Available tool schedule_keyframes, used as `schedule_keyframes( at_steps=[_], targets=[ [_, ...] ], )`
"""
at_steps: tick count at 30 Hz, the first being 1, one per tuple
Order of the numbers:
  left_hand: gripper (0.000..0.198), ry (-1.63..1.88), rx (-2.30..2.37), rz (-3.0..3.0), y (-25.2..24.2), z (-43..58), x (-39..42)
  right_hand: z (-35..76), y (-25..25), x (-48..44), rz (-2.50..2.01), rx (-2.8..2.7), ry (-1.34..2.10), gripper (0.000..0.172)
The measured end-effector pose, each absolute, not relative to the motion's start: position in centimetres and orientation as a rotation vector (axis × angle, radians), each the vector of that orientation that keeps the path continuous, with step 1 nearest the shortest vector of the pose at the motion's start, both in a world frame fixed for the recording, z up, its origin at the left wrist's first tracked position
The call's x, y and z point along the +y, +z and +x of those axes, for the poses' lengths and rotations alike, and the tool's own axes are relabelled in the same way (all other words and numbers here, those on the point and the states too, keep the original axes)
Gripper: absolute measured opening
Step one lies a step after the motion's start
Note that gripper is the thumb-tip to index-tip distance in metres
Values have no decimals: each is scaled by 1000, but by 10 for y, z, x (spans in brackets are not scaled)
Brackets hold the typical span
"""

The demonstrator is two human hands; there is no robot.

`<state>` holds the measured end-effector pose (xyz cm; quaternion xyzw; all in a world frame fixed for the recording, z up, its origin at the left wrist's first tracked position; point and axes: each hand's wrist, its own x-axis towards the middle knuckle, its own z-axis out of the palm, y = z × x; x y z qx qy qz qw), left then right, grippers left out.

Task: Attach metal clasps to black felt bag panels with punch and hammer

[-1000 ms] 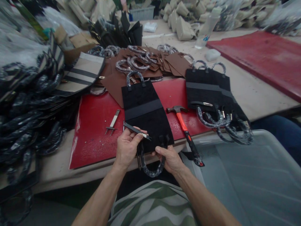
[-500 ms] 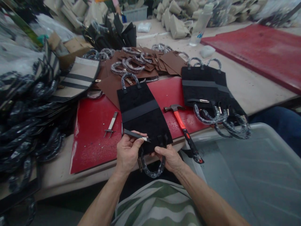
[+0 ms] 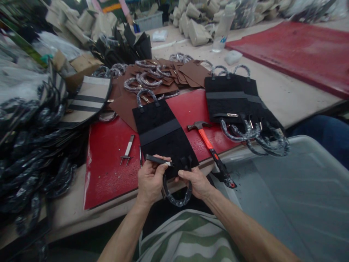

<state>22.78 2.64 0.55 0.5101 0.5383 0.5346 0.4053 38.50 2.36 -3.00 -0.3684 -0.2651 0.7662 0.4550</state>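
A black felt bag panel lies on a red board at the table's near edge, a wrapped handle at its far end. My left hand is closed on a thin black strap piece with a pale tip, and also touches the near wrapped handle that hangs off the edge. My right hand pinches the other end of that handle, where it meets the panel. A small metal pronged punch rests on the board left of the panel. To the right of the panel is an orange-handled hammer.
A stack of black panels with handles sits at the right, brown panels behind, and heaps of wrapped black handles at the left. A translucent grey bin stands at my right. Another red board lies far right.
My hands stay on the near handle and have barely shifted. The view has drifted slightly, so the table's contents sit a little higher and further left.
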Motion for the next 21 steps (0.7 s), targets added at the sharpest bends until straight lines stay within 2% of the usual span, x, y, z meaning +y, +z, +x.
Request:
schedule_keyframes(
  at_steps=[4,13,21],
  targets=[
    [13,1325,1400,1429,3,230,25,386,-26,26,-922,-672,1930,33],
    [12,1236,1433,1285,5,232,32,392,-31,22,-976,-624,2021,27],
    [33,1213,1255,873,13,222,49,404,-29,22,-477,-476,2213,39]
  ],
)
